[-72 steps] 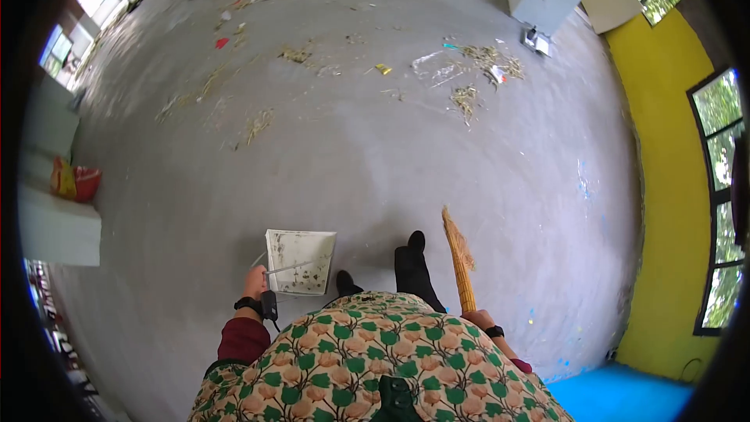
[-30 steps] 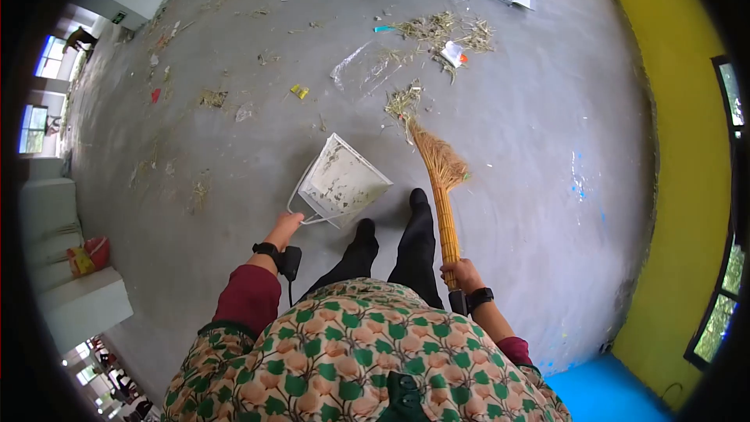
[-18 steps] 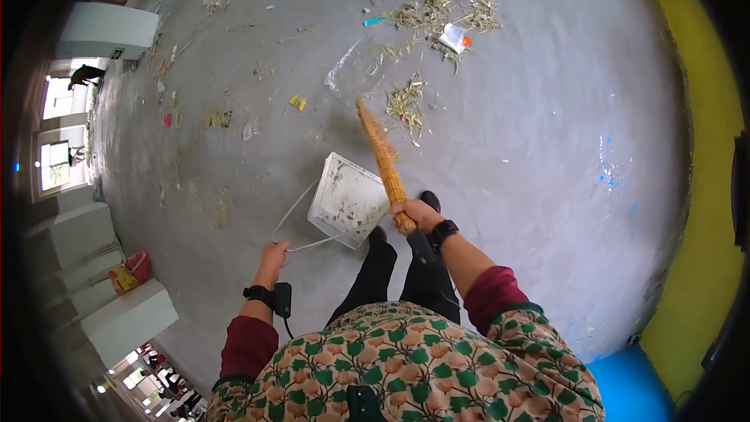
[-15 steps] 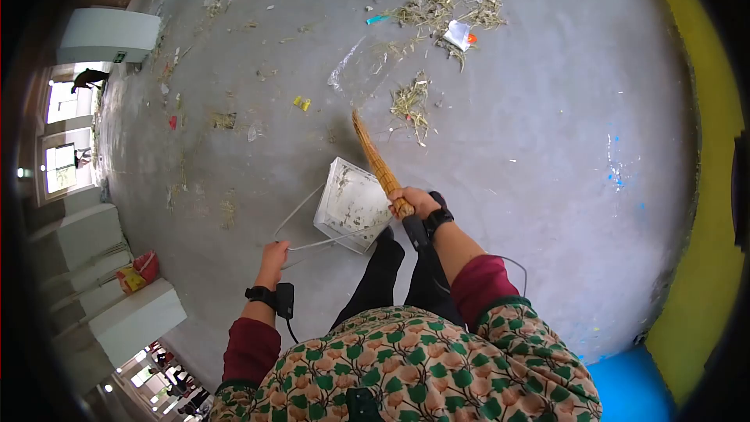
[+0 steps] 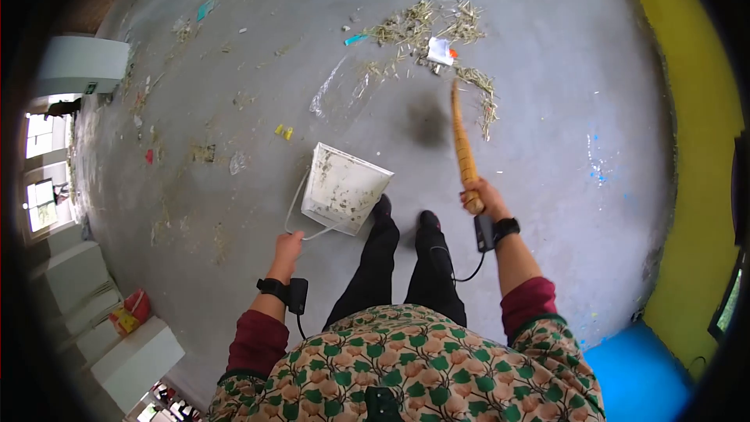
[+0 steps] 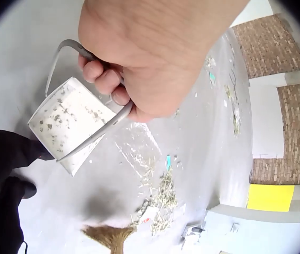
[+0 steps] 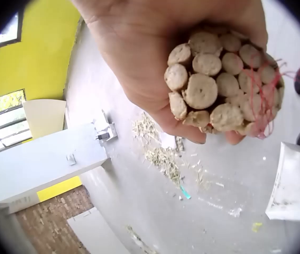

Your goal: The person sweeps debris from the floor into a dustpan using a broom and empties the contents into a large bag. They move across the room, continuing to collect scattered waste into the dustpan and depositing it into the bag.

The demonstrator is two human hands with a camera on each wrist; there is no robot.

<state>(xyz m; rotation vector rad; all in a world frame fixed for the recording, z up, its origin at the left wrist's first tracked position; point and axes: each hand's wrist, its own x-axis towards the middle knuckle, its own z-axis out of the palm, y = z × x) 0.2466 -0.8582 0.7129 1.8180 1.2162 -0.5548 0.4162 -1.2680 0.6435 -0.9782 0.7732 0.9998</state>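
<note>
Head view showed both hands full: the left hand point(image 5: 287, 250) curled round the grey looped handle point(image 6: 105, 127) of a white dustpan point(image 5: 348, 187), and the right hand point(image 5: 490, 199) gripped a straw broom point(image 5: 463, 152). Its butt end, seen from the right wrist, was bundled cut stalks with loose red thread point(image 7: 258, 100). The dustpan, speckled dark, sat just beside the left shoe point(image 5: 383, 206); the broom pointed forward, bristle tip near a strip of straw litter point(image 5: 487, 101). Beyond lay a yellow wrapper point(image 5: 284, 132), clear plastic film point(image 5: 319, 98), a white packet point(image 5: 439, 51) and, farthest, a straw heap point(image 5: 410, 23).
</note>
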